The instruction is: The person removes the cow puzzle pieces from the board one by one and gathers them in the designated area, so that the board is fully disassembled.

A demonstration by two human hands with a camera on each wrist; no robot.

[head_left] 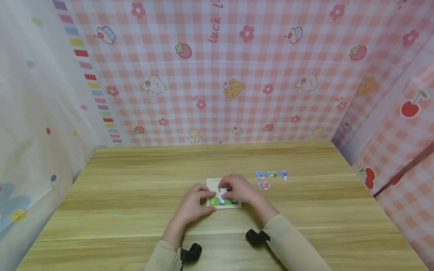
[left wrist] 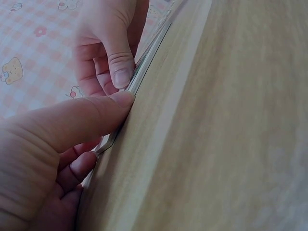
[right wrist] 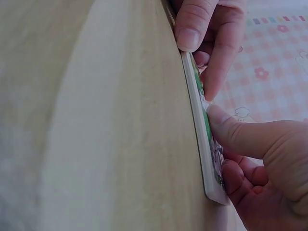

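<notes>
A small wooden jigsaw tray (head_left: 213,181) lies flat on the table, its lower part filled with a green picture and a black-and-white animal. My left hand (head_left: 192,203) holds the tray's left side, thumb along the near edge and fingertips round the corner; the left wrist view shows the thumb (left wrist: 122,97) against the rim. Reaching over from the right, my right hand (head_left: 240,189) pinches a white jigsaw piece (head_left: 222,191) within the tray. In the right wrist view, the right thumb (right wrist: 220,115) presses at the picture's surface, with the other fingers curled beyond it and partly hiding the piece.
Several loose jigsaw pieces (head_left: 272,175) lie in a row right of the tray, with a pink animal piece (head_left: 263,185) just below them. The wooden table (head_left: 135,210) runs back to a pink checked cloth (head_left: 217,109). Black wrist cameras (head_left: 191,253) sit at both sleeves.
</notes>
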